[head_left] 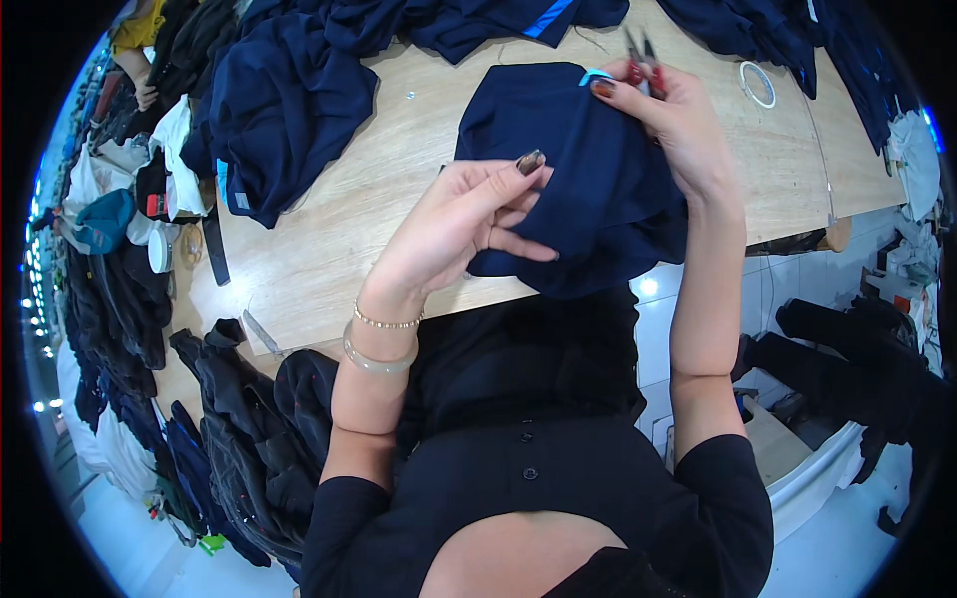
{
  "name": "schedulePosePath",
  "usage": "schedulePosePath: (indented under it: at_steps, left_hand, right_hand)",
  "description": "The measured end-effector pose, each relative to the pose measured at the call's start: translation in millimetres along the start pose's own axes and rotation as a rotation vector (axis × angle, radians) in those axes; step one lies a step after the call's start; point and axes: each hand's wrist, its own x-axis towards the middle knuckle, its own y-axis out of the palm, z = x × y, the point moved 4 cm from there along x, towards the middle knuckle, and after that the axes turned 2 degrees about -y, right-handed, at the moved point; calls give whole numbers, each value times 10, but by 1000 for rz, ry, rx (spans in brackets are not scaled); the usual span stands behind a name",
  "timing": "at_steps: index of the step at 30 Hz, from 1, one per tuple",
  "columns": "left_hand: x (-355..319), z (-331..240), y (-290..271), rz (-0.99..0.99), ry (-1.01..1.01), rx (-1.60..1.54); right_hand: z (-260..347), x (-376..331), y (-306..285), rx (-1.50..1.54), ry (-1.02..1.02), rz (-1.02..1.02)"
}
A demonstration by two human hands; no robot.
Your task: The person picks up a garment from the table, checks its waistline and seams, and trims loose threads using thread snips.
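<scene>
A navy blue garment (568, 199) hangs from the near edge of the table in front of me, partly bunched. My right hand (673, 120) pinches its top edge beside a light blue tab (595, 77). Tucked in the same hand are red-handled thread snips (648, 75), their dark points toward the far side. My left hand (469, 214) is in front of the garment's left part, thumb and forefinger brought together and the other fingers loosely curled. Anything between those fingertips is too small to make out.
More navy garments (289, 110) lie heaped at the table's far left and along its back. A roll of tape (758, 85) sits at the right. Scissors (261, 332) rest near the left front edge. Dark clothes (249, 429) are piled at my left. Another person's hand (140, 85) shows far left.
</scene>
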Motion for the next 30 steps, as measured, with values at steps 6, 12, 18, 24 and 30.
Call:
schedulePosePath:
  at_steps: [6,12,18,24,30]
  left_hand:
    - [-246,10,117,-100,13,-29]
    - [-352,88,-97,-76,73,-90]
    - [-435,79,-80,-145,156,-186]
    - [-462,34,-137,-269,223,-266]
    - [-484,-37,-131,-245,270,-305]
  right_hand:
    - [34,95,423,61,-33,171]
    - [-22,125,668,13,-30,214]
    - [-35,97,747,-94,-112,252]
    - [146,-191,464,-275,-289,-128]
    - [312,-485,311,-60,-107,34]
